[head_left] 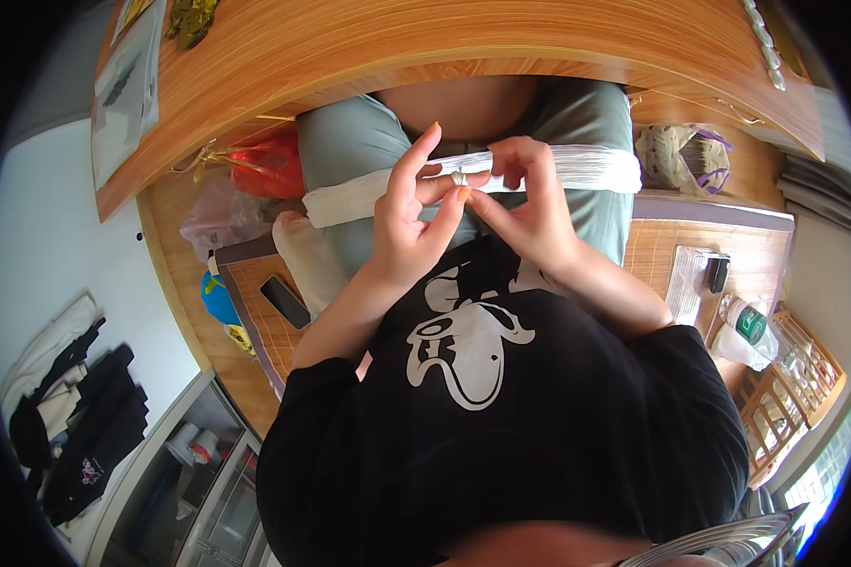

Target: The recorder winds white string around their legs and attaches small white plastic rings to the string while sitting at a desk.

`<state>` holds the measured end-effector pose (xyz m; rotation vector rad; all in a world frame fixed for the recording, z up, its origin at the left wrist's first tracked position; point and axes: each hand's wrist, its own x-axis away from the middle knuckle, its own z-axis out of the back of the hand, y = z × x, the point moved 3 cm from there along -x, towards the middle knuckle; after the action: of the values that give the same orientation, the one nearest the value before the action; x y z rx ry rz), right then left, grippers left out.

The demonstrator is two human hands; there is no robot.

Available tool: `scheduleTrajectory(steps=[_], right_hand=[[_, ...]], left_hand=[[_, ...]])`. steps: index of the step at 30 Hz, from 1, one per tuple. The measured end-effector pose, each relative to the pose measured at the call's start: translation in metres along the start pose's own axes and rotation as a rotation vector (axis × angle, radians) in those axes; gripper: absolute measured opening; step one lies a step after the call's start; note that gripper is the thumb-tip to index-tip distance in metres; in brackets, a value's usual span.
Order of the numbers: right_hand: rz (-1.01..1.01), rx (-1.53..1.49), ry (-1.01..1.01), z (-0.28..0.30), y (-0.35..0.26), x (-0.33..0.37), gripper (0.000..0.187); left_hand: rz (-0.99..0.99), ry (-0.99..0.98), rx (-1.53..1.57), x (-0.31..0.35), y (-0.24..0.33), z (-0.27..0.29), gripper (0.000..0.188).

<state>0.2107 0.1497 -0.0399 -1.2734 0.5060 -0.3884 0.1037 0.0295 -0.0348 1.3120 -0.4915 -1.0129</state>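
Observation:
My left hand (414, 206) and my right hand (531, 203) meet over my lap, just short of the table edge. Between their fingertips is a small white looped strand (459, 178), which sits around a finger. My left thumb and a finger close in on it, while the left index finger points up and away. The right thumb and fingertips pinch at the same spot from the other side; their exact hold is partly hidden. Behind the hands, a long bundle of white cords (596, 170) lies across both thighs.
Ahead curves the wooden table (425, 42), with gold-coloured pieces (191, 21) and a clear sleeve (128, 94) at left and a white strand (766, 47) at right. A phone (286, 302) lies left on the bench. Rightward are a plastic bag (686, 159) and a green-labelled bottle (749, 324).

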Motion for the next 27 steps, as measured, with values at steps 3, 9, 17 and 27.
scheduleTrajectory(steps=[3, 9, 17, 27], right_hand=[[0.293, 0.134, -0.120, 0.015, -0.012, -0.020, 0.040], [0.274, -0.003, -0.507, 0.027, -0.019, -0.032, 0.012], [0.250, 0.008, -0.585, 0.017, -0.014, -0.038, 0.005], [-0.026, -0.192, -0.592, 0.016, -0.004, -0.031, 0.014]], left_hand=[[0.017, -0.002, 0.142, 0.000, 0.000, 0.001, 0.063], [0.159, -0.182, 0.196, 0.004, 0.001, 0.002, 0.069], [0.284, -0.215, 0.315, 0.006, 0.001, -0.005, 0.068], [0.395, -0.121, 0.530, 0.007, -0.004, -0.006, 0.070]])
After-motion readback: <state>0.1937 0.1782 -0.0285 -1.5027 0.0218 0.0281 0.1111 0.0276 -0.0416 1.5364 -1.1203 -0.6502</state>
